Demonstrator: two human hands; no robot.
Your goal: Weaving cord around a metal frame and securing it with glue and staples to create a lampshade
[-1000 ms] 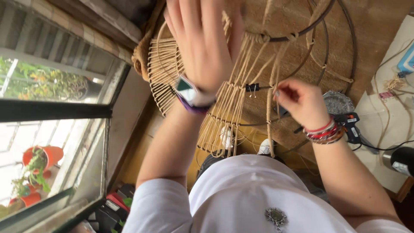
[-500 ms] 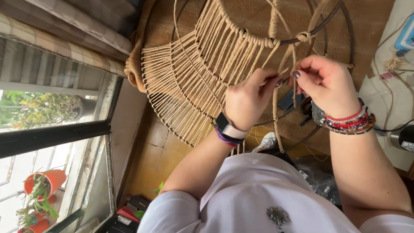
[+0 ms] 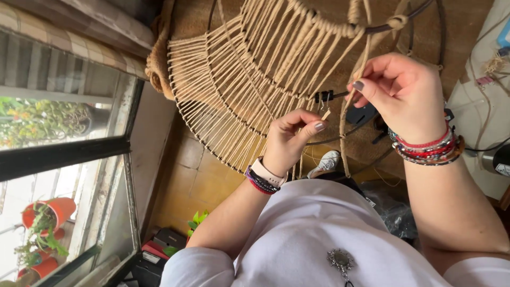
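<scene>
A round metal frame [image 3: 425, 10] wrapped with many tan jute cords [image 3: 239, 90] hangs in front of me. My left hand [image 3: 289, 141] pinches the end of one cord between thumb and fingers, just below a small black binder clip [image 3: 324, 96] on the ring. My right hand [image 3: 401, 93] pinches another cord strand at the ring, to the right of the clip. A loose cord [image 3: 344, 143] hangs down between my hands. Both wrists wear bracelets, and the left also has a watch.
A window with a dark frame [image 3: 64, 154] fills the left side, with red flower pots [image 3: 50, 212] outside. Tiled floor [image 3: 186, 175] lies below, with a white shoe [image 3: 325, 162] and small items. A white surface with cables [image 3: 486, 95] is at the right.
My left hand dropped from the upper frame to the clip area and took a cord end. My right hand rose a little along the ring. The view shifted closer.
</scene>
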